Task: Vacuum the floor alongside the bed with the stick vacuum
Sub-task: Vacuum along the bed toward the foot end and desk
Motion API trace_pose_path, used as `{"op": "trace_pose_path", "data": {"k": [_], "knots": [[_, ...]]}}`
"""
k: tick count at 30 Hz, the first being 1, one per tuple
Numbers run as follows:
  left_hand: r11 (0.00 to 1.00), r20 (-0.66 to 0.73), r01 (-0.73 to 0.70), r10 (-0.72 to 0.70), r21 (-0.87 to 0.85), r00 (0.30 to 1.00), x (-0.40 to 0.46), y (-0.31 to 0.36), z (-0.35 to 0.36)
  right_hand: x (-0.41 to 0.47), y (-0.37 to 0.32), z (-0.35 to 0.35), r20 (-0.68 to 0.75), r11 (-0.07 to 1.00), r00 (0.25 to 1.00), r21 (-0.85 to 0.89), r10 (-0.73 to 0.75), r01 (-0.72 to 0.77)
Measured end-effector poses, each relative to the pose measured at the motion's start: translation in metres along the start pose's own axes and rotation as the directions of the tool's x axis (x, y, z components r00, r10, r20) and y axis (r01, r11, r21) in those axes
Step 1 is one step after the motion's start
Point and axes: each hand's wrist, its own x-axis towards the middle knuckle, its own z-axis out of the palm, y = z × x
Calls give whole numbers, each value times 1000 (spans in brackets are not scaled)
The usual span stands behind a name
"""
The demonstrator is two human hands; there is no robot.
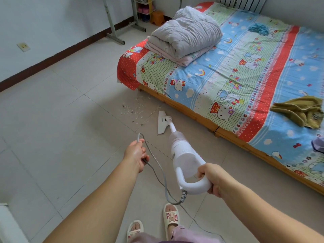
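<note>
We grip the white stick vacuum (182,155) by its rigid loop handle at lower centre with our right hand (210,179), our left hand (136,153) pinching the limp grey cord (157,171) clear; it looks light, its floor head (162,122) resting mid-frame near the debris (133,111) beside the bed (228,76).

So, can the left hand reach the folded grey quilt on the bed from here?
Probably not: the left hand holds the cord, and the quilt lies far off, beyond the bed's corner.
</note>
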Motion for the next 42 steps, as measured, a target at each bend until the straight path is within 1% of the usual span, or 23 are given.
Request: {"op": "trace_pose_path", "data": {"k": [4,8,11,16,19,22,29,35,42], "knots": [[1000,25,14,-15,26,1000,2,4,-12,-8,-3,7,-79,991,997,134,-10,21],[999,37,17,-18,48,999,3,10,-34,-13,9,21,-130,975,991,222,30,0],[998,45,9,-12,69,999,7,13,-50,-19,24,35,-146,965,987,261,60,-19],[996,64,5,-11,94,998,11,15,-70,-31,48,51,-173,969,982,247,77,-32],[994,81,9,-18,113,997,11,15,-80,-44,62,64,-160,979,983,198,89,-56],[993,100,13,-26,120,995,10,13,-84,-60,71,82,-118,986,987,144,106,-88],[991,126,5,-22,131,992,8,11,-107,-87,94,127,-41,987,993,114,115,-110],[992,104,-5,-8,125,995,11,13,-134,-95,101,155,10,982,994,152,110,-110],[994,91,-9,-1,110,996,11,16,-150,-103,87,174,44,974,993,192,114,-120]]}}
